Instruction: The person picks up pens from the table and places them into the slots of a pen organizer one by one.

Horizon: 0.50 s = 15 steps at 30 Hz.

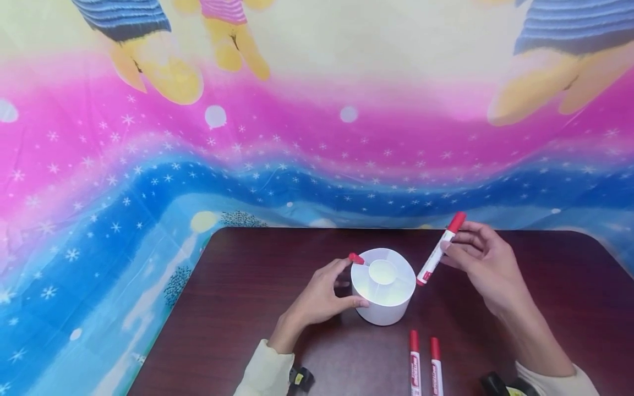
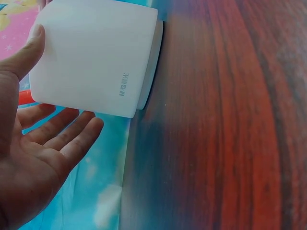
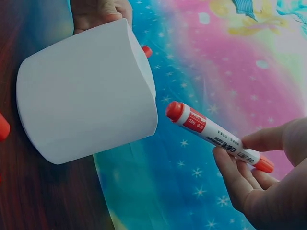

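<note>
A round white pen holder (image 1: 383,314) with divided compartments stands on the table. My left hand (image 1: 322,297) steadies it at its left side, thumb on the near wall and fingers toward the far side. One red-capped marker (image 1: 356,258) sits in the holder's left compartment, its red end above the rim. Just right of the holder, my right hand (image 1: 487,261) pinches a red-and-white whiteboard marker (image 1: 436,256) between thumb and fingers. It is held in the air at a slant, red cap up and lower end close beside the rim. In the right wrist view this marker (image 3: 211,129) shows its printed label.
Two more red markers, a left one (image 1: 415,363) and a right one (image 1: 436,366), lie side by side on the dark wooden table (image 1: 238,308) in front of the holder. A colourful printed cloth (image 1: 297,148) hangs behind the table's far edge.
</note>
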Motion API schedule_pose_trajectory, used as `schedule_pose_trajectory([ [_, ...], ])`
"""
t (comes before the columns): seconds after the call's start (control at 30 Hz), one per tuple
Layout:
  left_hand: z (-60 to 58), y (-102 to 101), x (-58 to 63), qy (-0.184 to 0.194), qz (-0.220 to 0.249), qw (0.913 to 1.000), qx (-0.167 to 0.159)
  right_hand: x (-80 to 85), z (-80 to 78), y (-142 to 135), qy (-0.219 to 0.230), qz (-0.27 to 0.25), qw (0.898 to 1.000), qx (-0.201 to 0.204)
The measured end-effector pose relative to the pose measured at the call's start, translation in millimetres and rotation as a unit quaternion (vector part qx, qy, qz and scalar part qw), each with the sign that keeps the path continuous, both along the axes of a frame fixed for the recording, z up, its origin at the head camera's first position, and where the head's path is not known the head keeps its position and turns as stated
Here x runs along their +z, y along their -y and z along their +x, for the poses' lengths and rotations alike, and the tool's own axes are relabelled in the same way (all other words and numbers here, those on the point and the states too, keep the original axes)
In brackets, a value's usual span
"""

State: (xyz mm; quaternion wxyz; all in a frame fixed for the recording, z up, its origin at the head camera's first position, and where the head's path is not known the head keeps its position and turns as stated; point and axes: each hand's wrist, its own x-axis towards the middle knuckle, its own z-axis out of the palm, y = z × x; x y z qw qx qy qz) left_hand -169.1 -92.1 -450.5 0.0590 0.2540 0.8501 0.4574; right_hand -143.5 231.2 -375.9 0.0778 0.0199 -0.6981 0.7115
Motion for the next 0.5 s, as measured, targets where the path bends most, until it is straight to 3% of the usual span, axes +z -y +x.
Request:
schedule_pose_trajectory([
  [0.2,0.4,0.3,-0.4,0.003,0.001,1.0000,0.000,-3.3,-2.9,8.4,-0.011,-0.051,0.999,-0.005],
  [0.5,-0.5,0.0,0.5,-0.003,-0.004,1.0000,-0.002,-6.3,-7.7,19.6,-0.007,-0.039,0.999,-0.004],
])
